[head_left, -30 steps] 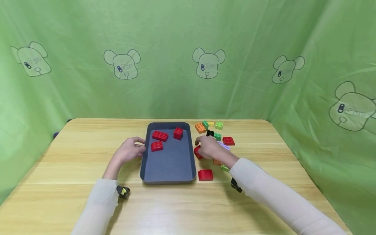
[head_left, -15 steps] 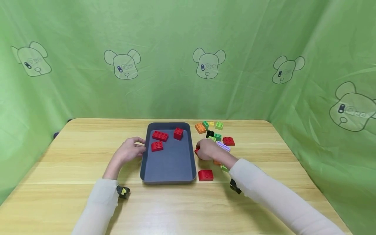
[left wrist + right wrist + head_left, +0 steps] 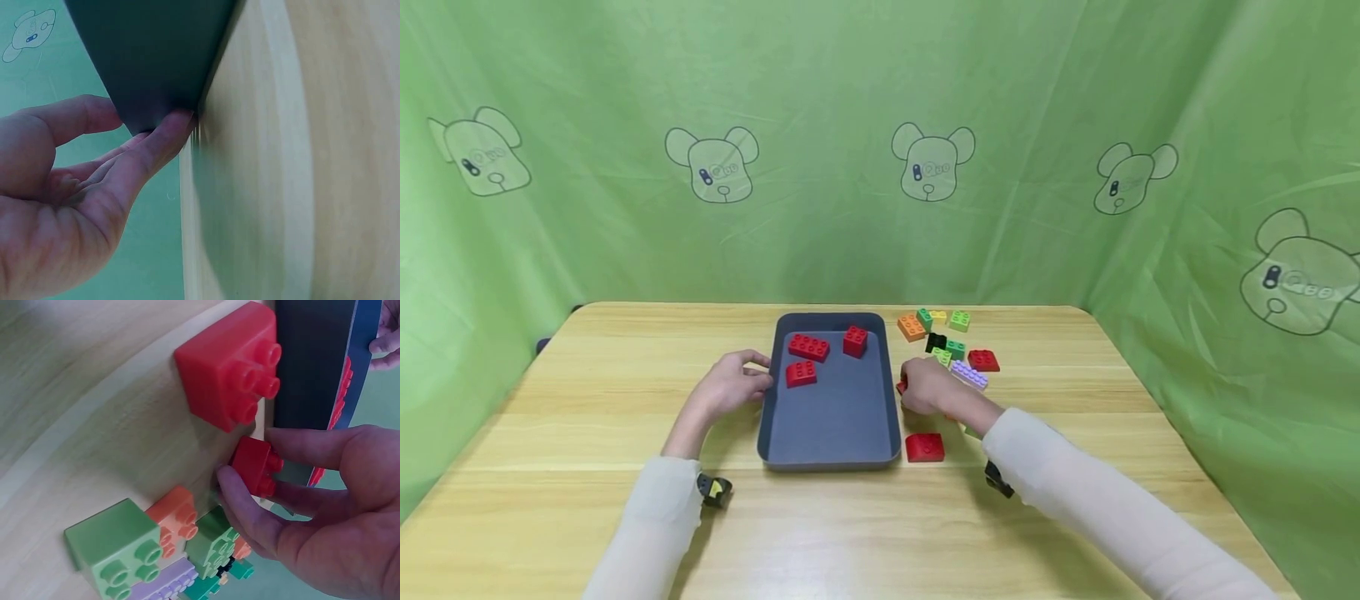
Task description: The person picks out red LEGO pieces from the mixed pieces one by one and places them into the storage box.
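My left hand [image 3: 739, 385] stays at the left side of the dark grey tray [image 3: 827, 450], its loosely bent fingertips touching the outer wall [image 3: 156, 62]. Inside the tray lie three red bricks: a long one [image 3: 808, 347], a square one [image 3: 854, 341] and a sloped one [image 3: 801, 373]. Just right of the tray, my right hand [image 3: 927, 385] pinches a small red brick [image 3: 252, 464] between thumb and fingers; in the head view the hand mostly covers it. A larger curved red brick [image 3: 925, 447] rests on the table nearer to me.
Loose bricks lie beyond my right hand: purple [image 3: 970, 374], black [image 3: 936, 342], orange [image 3: 912, 327], yellow [image 3: 937, 316], light green [image 3: 959, 320] and another red [image 3: 983, 360]. A green curtain [image 3: 827, 233] hangs behind the wooden table [image 3: 820, 533].
My right hand has closed in around the small red brick and moved slightly toward me, uncovering light green and purple bricks. The left hand and the tray have not moved.
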Available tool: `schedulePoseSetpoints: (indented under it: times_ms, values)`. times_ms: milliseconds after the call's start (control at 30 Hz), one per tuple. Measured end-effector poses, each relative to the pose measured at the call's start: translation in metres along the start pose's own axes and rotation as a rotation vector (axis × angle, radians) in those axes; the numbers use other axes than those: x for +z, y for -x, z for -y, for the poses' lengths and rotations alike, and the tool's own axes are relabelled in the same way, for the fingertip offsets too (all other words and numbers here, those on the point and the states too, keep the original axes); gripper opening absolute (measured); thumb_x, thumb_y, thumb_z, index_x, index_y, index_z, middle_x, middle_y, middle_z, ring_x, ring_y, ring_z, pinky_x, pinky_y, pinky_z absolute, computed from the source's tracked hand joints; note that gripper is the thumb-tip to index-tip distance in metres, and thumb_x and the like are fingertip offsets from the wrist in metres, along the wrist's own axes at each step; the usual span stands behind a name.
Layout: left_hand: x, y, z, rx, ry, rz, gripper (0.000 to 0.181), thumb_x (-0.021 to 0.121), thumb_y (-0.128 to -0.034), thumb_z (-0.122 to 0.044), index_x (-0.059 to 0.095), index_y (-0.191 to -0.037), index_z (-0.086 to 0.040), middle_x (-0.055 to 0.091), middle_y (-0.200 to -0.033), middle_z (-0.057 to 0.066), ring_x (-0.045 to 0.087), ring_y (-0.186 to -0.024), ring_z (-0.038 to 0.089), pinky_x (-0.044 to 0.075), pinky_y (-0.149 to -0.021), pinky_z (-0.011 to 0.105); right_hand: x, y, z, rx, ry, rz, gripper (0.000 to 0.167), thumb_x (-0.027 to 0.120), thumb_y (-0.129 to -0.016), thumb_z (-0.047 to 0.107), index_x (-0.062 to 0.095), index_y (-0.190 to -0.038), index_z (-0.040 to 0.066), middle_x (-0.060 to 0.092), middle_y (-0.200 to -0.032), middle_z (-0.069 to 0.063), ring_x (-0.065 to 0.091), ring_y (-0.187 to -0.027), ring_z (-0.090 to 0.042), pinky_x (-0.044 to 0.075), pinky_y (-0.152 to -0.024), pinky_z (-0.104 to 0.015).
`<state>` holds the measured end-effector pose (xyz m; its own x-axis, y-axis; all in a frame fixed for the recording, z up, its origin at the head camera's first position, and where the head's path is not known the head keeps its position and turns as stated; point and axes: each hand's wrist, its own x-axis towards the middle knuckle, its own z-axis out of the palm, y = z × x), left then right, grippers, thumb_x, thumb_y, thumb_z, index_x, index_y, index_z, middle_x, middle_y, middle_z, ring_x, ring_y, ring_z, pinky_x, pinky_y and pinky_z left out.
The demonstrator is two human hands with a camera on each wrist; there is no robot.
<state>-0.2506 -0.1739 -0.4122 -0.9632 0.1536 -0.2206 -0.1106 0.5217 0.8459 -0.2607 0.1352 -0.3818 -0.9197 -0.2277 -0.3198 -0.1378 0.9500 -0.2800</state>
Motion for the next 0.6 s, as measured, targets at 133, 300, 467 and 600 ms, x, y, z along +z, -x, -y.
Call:
schedulePoseSetpoints:
  times_ms: [133,300,467,600]
  values:
    - [-0.002,0.0,0.0,-0.002,0.0,-0.003,0.042,0.058,-0.1,-0.011,0.051,-0.139,0.004,0.062,-0.133,0.031,0.071,-0.111,0.037,0.055,-0.102,0.047,0.002,-0.002,0.001,-0.015,-0.037,-0.031,0.015,0.063,-0.087,0.002,0.066,-0.101,-0.001,0.063,-0.086,-0.012,0.059,-0.075,-0.023,0.05,-0.064,-0.029]
    - [-0.006,0.001,-0.001,-0.006,-0.012,-0.002,0.043,0.057,-0.1004,-0.012,0.051,-0.14,0.004,0.061,-0.135,0.031,0.07,-0.112,0.037,0.055,-0.103,0.048,0.001,-0.005,0.003,-0.033,-0.034,-0.055,0.02,0.066,-0.086,0.003,0.067,-0.105,0.0,0.066,-0.091,-0.011,0.06,-0.079,-0.023,0.054,-0.069,-0.031]
    - [-0.005,0.0,-0.001,0.0,-0.001,0.004,0.043,0.057,-0.1001,-0.011,0.051,-0.139,0.005,0.061,-0.134,0.032,0.07,-0.112,0.038,0.056,-0.102,0.046,-0.003,-0.005,0.003,-0.02,-0.033,-0.045,0.037,0.067,-0.085,0.003,0.066,-0.122,-0.002,0.069,-0.107,-0.015,0.06,-0.084,-0.024,0.051,-0.07,-0.028]
    - [-0.001,0.0,0.0,0.004,-0.001,0.009,0.043,0.058,-0.0999,-0.01,0.051,-0.139,0.005,0.061,-0.134,0.031,0.07,-0.112,0.037,0.057,-0.1,0.045,-0.01,-0.004,0.002,-0.007,-0.014,-0.058,0.042,0.067,-0.088,0.007,0.065,-0.129,0.0,0.068,-0.12,-0.017,0.059,-0.096,-0.027,0.053,-0.078,-0.031]
